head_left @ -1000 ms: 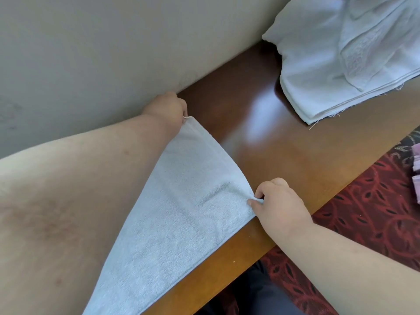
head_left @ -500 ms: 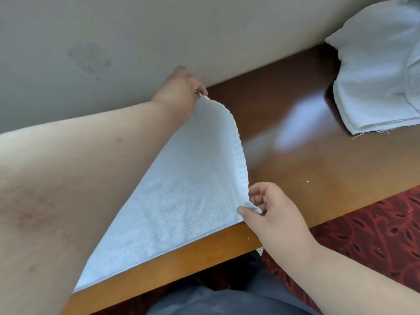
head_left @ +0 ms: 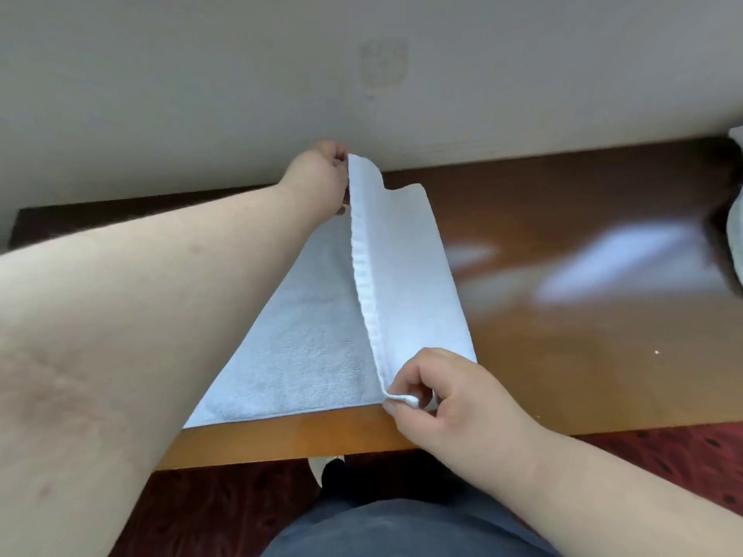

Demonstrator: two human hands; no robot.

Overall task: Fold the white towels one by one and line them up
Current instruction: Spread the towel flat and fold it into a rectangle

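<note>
A white towel (head_left: 313,343) lies on the brown wooden table (head_left: 583,355), its right edge lifted into an upright ridge. My left hand (head_left: 317,174) pinches the far corner of that raised edge close to the wall. The near corner is pinched between thumb and fingers of my right hand (head_left: 438,391), just above the table's front edge. The towel's left part lies flat under my left forearm, which hides some of it.
A pale wall (head_left: 362,74) runs along the table's far edge. A sliver of the white towel pile (head_left: 736,235) shows at the right border. Red patterned carpet (head_left: 663,460) lies below the table front, with my dark trousers (head_left: 402,528) at the bottom.
Both hands have lifted the towel's right edge higher and swung it leftward over the flat part. The view has shifted left, so the towel pile has slid almost out of frame.
</note>
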